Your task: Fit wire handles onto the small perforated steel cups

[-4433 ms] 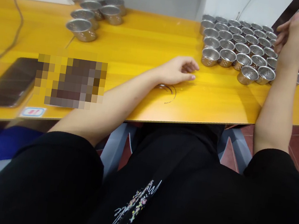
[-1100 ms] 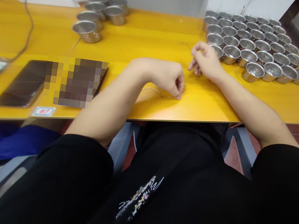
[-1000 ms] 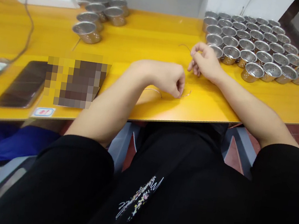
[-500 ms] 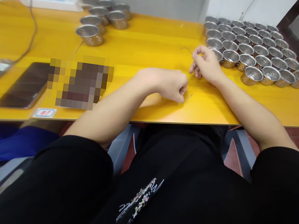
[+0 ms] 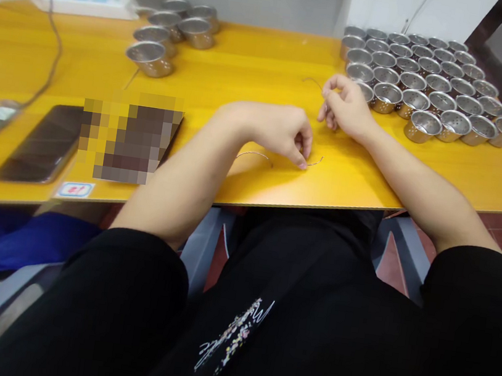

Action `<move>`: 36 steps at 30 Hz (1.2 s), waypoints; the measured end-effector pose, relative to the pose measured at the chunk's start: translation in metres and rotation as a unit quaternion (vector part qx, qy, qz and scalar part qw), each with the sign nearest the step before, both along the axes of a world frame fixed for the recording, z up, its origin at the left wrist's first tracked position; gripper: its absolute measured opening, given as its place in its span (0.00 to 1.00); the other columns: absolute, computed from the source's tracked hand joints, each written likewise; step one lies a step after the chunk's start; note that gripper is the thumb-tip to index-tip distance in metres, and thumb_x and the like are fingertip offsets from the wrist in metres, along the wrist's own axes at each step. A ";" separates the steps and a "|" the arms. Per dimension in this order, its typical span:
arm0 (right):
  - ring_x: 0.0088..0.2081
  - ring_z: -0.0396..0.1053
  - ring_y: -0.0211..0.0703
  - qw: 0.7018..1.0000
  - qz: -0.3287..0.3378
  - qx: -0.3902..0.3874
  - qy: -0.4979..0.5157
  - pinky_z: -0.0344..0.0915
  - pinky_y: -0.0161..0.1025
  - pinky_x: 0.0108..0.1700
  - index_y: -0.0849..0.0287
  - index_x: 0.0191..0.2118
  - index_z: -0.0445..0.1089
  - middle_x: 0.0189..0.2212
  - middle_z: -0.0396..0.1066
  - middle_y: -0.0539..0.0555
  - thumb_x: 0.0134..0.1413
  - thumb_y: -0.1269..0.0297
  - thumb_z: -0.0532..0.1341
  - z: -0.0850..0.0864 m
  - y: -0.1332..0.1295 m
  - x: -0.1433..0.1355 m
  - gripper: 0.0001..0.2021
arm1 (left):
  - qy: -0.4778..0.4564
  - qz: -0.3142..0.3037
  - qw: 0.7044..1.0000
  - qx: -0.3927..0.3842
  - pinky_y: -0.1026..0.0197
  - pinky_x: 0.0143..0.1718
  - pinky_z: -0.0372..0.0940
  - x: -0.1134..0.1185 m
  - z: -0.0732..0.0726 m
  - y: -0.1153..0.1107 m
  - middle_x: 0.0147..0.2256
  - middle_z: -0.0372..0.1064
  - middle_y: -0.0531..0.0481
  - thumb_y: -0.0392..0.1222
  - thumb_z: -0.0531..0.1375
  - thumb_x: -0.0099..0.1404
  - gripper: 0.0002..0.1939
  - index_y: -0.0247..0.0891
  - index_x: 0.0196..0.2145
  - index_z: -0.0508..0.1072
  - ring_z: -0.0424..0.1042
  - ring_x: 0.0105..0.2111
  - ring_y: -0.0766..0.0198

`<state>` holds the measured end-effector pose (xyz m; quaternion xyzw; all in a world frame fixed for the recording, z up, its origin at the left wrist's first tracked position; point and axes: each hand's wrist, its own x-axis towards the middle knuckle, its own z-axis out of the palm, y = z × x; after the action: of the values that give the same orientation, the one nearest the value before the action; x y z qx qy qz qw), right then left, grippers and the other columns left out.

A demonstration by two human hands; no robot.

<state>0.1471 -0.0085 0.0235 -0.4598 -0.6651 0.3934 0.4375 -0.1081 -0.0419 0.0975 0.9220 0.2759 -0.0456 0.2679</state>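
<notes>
My left hand (image 5: 284,133) hangs low over the table's near part, thumb and finger closed on a short thin wire (image 5: 316,162) whose bent end sticks out to the right. Just left of those fingertips a curved thin wire (image 5: 256,153) lies on the yellow table (image 5: 325,189), partly hidden by my left forearm. Farther back, my right hand (image 5: 344,106) is curled in a pinch on another thin wire (image 5: 313,82), which pokes out leftward. Beside my right hand stand rows of perforated metal cups (image 5: 423,126).
More metal cups (image 5: 150,59) stand at the back left, with a thin stick-like piece (image 5: 131,79) by the nearest one. A phone (image 5: 42,143), a pixelated dark object (image 5: 138,141), a small label (image 5: 76,189), a cable (image 5: 56,42) and a power strip (image 5: 85,2) occupy the left side.
My left hand has shifted slightly left and up, its fingers looser, and more of the curved wire on the table shows. My right hand stays nearly still.
</notes>
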 end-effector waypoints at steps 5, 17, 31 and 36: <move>0.23 0.74 0.43 1.000 -0.008 -0.008 -0.014 0.68 0.37 0.24 0.46 0.48 0.64 0.28 0.82 0.46 0.83 0.40 0.76 -0.001 0.001 0.001 0.24 | -0.024 0.077 0.996 0.044 0.52 0.50 0.76 -0.016 0.008 0.013 0.42 0.93 0.44 0.49 0.75 0.64 0.20 0.44 0.52 0.96 0.87 0.44 0.48; 0.22 0.71 0.42 0.999 -0.037 -0.032 -0.023 0.66 0.37 0.24 0.46 0.45 0.63 0.27 0.80 0.46 0.81 0.46 0.77 0.013 -0.014 -0.009 0.23 | 0.019 0.187 0.980 0.060 0.54 0.48 0.73 -0.031 -0.015 0.055 0.40 0.92 0.46 0.62 0.79 0.60 0.24 0.51 0.51 0.95 0.88 0.46 0.46; 0.21 0.72 0.40 0.999 -0.020 -0.033 -0.016 0.63 0.33 0.22 0.47 0.45 0.65 0.26 0.81 0.46 0.83 0.45 0.77 0.008 -0.009 -0.007 0.23 | 0.007 0.233 0.972 0.005 0.54 0.45 0.71 -0.027 -0.019 0.055 0.32 0.84 0.50 0.58 0.75 0.60 0.23 0.45 0.49 0.89 0.83 0.37 0.55; 0.21 0.71 0.39 0.999 -0.015 -0.031 -0.016 0.63 0.33 0.22 0.47 0.45 0.65 0.26 0.81 0.46 0.84 0.46 0.76 0.005 -0.008 -0.006 0.22 | 0.008 0.263 0.965 0.013 0.51 0.43 0.73 -0.022 -0.017 0.050 0.31 0.83 0.49 0.55 0.73 0.58 0.22 0.46 0.49 0.87 0.85 0.36 0.50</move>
<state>0.1406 -0.0163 0.0288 -0.4896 -0.6523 0.4000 0.4181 -0.1301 0.0082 0.0805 0.8197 0.5116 0.0226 0.2567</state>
